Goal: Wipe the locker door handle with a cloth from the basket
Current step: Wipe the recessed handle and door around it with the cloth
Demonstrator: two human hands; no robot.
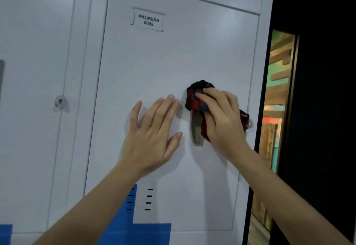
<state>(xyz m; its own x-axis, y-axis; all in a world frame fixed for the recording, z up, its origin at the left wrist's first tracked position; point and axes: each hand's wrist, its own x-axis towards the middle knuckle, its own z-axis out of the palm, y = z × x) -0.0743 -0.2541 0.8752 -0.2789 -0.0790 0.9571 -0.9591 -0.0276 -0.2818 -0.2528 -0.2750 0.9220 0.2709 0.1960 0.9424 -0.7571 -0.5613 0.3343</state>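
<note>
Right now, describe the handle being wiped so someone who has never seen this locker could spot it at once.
Find the white locker door labelled PALMERA 0002. Below the label, near the door's right edge, the right hand holds a red-and-dark cloth over the handle. It is a narrow upright grey-brown tab, unlike the small round lock on the neighbouring door.

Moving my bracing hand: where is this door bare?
Bare: the panel between the name label and the left hand, and below the handle down to the vent slits. Crowded at the handle, where the right hand holds the cloth.
</note>
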